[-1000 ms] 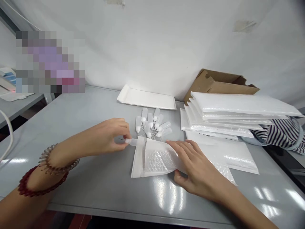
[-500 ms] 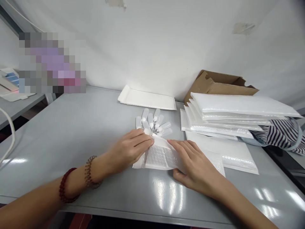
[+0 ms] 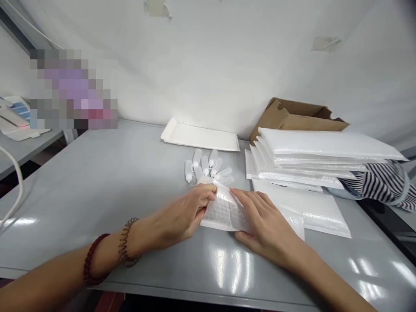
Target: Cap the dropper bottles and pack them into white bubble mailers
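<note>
A white padded bubble mailer point(image 3: 225, 212) lies on the grey table between my hands, its left part folded over. My left hand point(image 3: 185, 212) is closed on its left edge, thumb and fingers pinching the fold. My right hand point(image 3: 261, 221) grips the middle, fingers on top and thumb at the near edge. The mailer's right end point(image 3: 295, 220) shows beyond my right hand. Just past the mailer sits a cluster of small translucent squeeze bottles point(image 3: 205, 164); the nearest ones are partly hidden by my left hand and the mailer.
Another white mailer point(image 3: 201, 136) lies by the wall. At right, a stack of padded mailers point(image 3: 325, 145) stands before an open cardboard box point(image 3: 312, 117), with more mailers point(image 3: 321, 208) below and striped cloth point(image 3: 383, 182) beside it. A white cable point(image 3: 17, 186) hangs at left.
My left hand has moved slightly right and pinches the mailer's left end, which is now folded over. My right hand stays nearly in place on the mailer.
</note>
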Available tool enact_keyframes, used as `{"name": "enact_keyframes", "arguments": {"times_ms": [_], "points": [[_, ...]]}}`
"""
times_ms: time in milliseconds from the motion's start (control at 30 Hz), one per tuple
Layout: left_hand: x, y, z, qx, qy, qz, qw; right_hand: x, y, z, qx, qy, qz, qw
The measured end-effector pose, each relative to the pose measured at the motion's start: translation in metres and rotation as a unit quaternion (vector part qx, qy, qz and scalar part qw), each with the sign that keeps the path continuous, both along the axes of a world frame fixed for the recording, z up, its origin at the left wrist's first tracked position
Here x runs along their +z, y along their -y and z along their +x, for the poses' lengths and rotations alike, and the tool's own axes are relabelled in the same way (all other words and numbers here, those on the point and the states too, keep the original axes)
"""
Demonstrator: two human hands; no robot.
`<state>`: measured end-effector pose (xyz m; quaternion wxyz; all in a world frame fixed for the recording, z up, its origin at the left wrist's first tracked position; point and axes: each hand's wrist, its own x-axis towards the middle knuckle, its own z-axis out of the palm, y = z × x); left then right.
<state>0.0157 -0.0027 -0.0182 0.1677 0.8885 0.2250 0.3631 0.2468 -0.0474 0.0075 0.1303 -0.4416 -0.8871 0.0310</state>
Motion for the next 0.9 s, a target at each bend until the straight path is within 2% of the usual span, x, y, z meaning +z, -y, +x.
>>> {"name": "enact_keyframes", "arguments": {"times_ms": [67,100,200,300,400,600,733,900], "points": [[0.003,-0.005,-0.004,-0.005,-0.012,-0.041,0.999,0.001,-0.001,0.002,-0.007,0.011,-0.016,1.0],[0.005,-0.008,-0.007,0.02,-0.012,-0.049,0.999,0.001,-0.001,0.003,-0.01,0.016,-0.023,1.0],[0.009,-0.022,-0.016,0.156,-0.021,-0.033,0.987,0.001,-0.001,0.004,-0.014,0.025,-0.039,0.999],[0.008,-0.034,-0.023,0.223,-0.117,-0.031,0.967,0.001,-0.001,0.002,-0.007,0.028,-0.048,0.998],[0.003,-0.042,-0.026,0.236,-0.183,-0.046,0.953,0.002,-0.001,0.001,0.003,0.034,-0.054,0.998],[-0.002,-0.046,-0.025,0.28,-0.225,-0.081,0.93,0.005,0.002,0.0,0.012,0.035,-0.058,0.998],[0.012,-0.05,-0.034,0.314,-0.261,-0.123,0.905,0.006,0.003,0.0,0.013,0.042,-0.059,0.997],[0.034,-0.057,-0.054,0.313,-0.282,-0.192,0.886,0.005,0.002,0.001,0.004,0.048,-0.052,0.997]]}}
